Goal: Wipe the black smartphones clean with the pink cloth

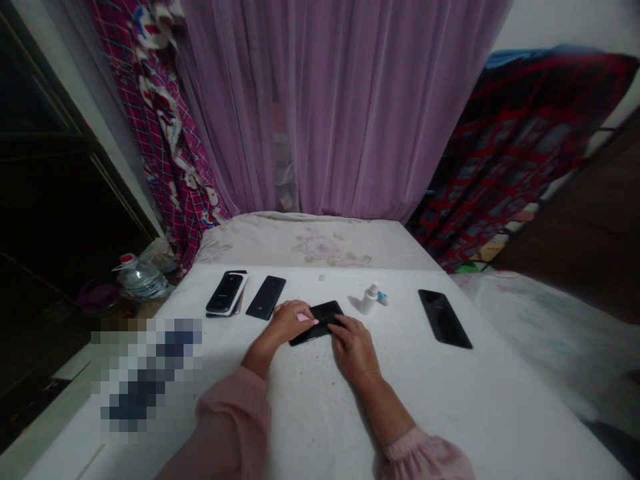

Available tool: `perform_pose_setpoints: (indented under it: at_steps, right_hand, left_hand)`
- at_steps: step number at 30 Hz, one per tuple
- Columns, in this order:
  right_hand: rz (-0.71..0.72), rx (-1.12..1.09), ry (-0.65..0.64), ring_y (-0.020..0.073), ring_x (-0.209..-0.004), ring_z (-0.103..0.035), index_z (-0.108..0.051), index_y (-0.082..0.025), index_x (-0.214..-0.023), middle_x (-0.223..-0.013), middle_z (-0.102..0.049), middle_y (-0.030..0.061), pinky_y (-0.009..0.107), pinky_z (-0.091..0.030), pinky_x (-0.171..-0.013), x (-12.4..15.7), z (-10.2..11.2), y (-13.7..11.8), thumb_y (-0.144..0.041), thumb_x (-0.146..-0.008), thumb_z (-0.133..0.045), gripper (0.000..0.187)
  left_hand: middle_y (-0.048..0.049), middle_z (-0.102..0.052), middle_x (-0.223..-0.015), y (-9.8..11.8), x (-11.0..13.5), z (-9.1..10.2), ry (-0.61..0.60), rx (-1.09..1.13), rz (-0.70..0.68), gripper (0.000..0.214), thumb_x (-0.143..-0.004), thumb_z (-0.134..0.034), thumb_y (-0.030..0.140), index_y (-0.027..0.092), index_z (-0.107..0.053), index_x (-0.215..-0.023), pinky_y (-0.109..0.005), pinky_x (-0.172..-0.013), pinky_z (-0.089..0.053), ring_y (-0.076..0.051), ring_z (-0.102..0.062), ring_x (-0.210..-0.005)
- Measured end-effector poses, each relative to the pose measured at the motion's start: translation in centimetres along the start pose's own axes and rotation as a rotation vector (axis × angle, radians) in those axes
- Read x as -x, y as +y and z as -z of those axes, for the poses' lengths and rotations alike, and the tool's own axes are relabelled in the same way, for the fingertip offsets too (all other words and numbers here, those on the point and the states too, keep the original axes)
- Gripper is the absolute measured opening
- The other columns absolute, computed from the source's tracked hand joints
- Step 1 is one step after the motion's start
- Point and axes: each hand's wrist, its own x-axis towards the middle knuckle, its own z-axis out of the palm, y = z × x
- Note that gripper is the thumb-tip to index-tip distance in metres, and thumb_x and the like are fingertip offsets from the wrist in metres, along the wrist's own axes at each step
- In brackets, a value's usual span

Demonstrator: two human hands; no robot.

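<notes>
A black smartphone lies at a slant on the white cloth, between my two hands. My left hand is closed on a small pink eraser and presses it to the phone's surface. My right hand grips the phone at its right side, with the thumb and fingers over the edge. Small pinkish crumbs are scattered on the cloth near the phone.
A dark phone and a stack of phones lie to the left. Another black phone is at the right. Behind my right hand stands a small white spray bottle, a blue-and-white item beside it. A water jug sits beyond the left edge.
</notes>
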Motion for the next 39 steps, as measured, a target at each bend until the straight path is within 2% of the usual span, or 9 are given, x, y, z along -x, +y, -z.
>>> perform_pose_setpoints:
  at_steps: [9, 13, 16, 19, 22, 25, 29, 33, 39]
  right_hand:
    - [-0.002, 0.025, -0.003, 0.0254, -0.108, -0.057, -0.075, -0.024, -0.102, -0.118, -0.067, 0.0092, 0.043, -0.048, -0.093, 0.0, 0.0, -0.1, -0.007, -0.081, -0.054, 0.034]
    - [0.011, 0.024, -0.002, 0.0255, -0.107, -0.057, -0.074, -0.023, -0.103, -0.118, -0.067, 0.0097, 0.043, -0.048, -0.092, 0.1, -0.2, 0.1, -0.008, -0.083, -0.053, 0.033]
    - [0.033, 0.028, 0.017, 0.0260, -0.110, -0.056, -0.074, -0.024, -0.105, -0.119, -0.066, 0.0099, 0.044, -0.048, -0.092, 0.2, -0.2, 0.3, -0.011, -0.084, -0.053, 0.033]
    - [0.044, -0.002, 0.068, 0.0269, -0.110, -0.056, -0.073, -0.023, -0.106, -0.118, -0.067, 0.0104, 0.044, -0.048, -0.091, 0.0, 0.0, 0.2, -0.016, -0.086, -0.052, 0.030]
    - [-0.019, -0.121, 0.122, 0.0242, -0.098, -0.062, -0.073, -0.021, -0.103, -0.104, -0.072, 0.0096, 0.040, -0.050, -0.086, -0.4, 0.2, -0.7, -0.023, -0.090, -0.048, 0.028]
    - [-0.121, -0.309, 0.091, 0.0200, -0.085, -0.066, -0.073, -0.022, -0.095, -0.091, -0.073, 0.0071, 0.032, -0.051, -0.079, -0.9, 0.6, -2.5, -0.029, -0.091, -0.047, 0.028]
    - [-0.293, -0.490, 0.009, 0.0181, -0.073, -0.066, -0.074, -0.022, -0.084, -0.081, -0.073, 0.0045, 0.027, -0.049, -0.067, -1.4, 1.1, -4.7, -0.040, -0.088, -0.051, 0.029]
    - [-0.370, -0.581, -0.004, 0.0183, -0.069, -0.064, -0.074, -0.021, -0.080, -0.077, -0.072, 0.0041, 0.028, -0.048, -0.065, -1.2, 1.3, -5.5, -0.045, -0.085, -0.055, 0.032]
    - [-0.490, -0.751, -0.025, 0.0186, -0.066, -0.063, -0.070, -0.019, -0.081, -0.074, -0.072, 0.0040, 0.030, -0.050, -0.065, -0.7, 0.3, -4.9, -0.044, -0.076, -0.063, 0.027]
  left_hand:
    - [-0.0011, -0.074, -0.085, 1.6, -1.1, -0.6, 0.082, -0.045, 0.147, 0.011, -0.077, -0.071, 0.035, 0.024, -0.072, -0.075, -0.031, -0.083, -0.044, -0.021, -0.066, -0.088]
    - [-0.0016, -0.074, -0.082, 1.6, -1.2, -0.6, 0.146, -0.027, 0.185, 0.010, -0.083, -0.063, 0.031, 0.024, -0.071, -0.082, -0.030, -0.080, -0.046, -0.021, -0.067, -0.085]
    - [-0.0018, -0.074, -0.089, 0.8, -1.0, -0.5, 0.246, 0.132, 0.147, 0.015, -0.087, -0.055, 0.030, 0.023, -0.067, -0.089, -0.028, -0.078, -0.048, -0.018, -0.067, -0.086]
    - [-0.0035, -0.072, -0.090, 0.2, -0.7, 0.0, 0.337, 0.434, 0.175, 0.026, -0.086, -0.053, 0.044, 0.020, -0.062, -0.089, -0.026, -0.072, -0.051, -0.017, -0.068, -0.083]
    - [-0.0054, -0.070, -0.095, 0.7, -0.1, 0.5, 0.244, 0.732, 0.310, 0.044, -0.081, -0.054, 0.061, 0.019, -0.058, -0.095, -0.022, -0.055, -0.048, -0.015, -0.068, -0.069]
    - [-0.0074, -0.069, -0.102, 1.8, 0.9, 0.5, 0.132, 0.831, 0.384, 0.050, -0.081, -0.051, 0.066, 0.020, -0.056, -0.100, -0.020, -0.050, -0.045, -0.015, -0.069, -0.071]
    - [-0.0094, -0.070, -0.107, 2.8, 2.3, -0.1, 0.056, 0.864, 0.305, 0.058, -0.088, -0.039, 0.070, 0.019, -0.059, -0.105, -0.026, -0.068, -0.053, -0.019, -0.069, -0.092]
    - [-0.0102, -0.070, -0.110, 2.9, 3.2, -1.1, 0.085, 0.891, 0.209, 0.059, -0.092, -0.035, 0.066, 0.017, -0.064, -0.106, -0.033, -0.088, -0.052, -0.021, -0.065, -0.103]
    - [-0.0089, -0.070, -0.109, 3.6, 3.8, -1.7, 0.058, 0.961, 0.247, 0.039, -0.089, -0.050, 0.048, 0.017, -0.063, -0.109, -0.032, -0.083, -0.052, -0.020, -0.066, -0.097]
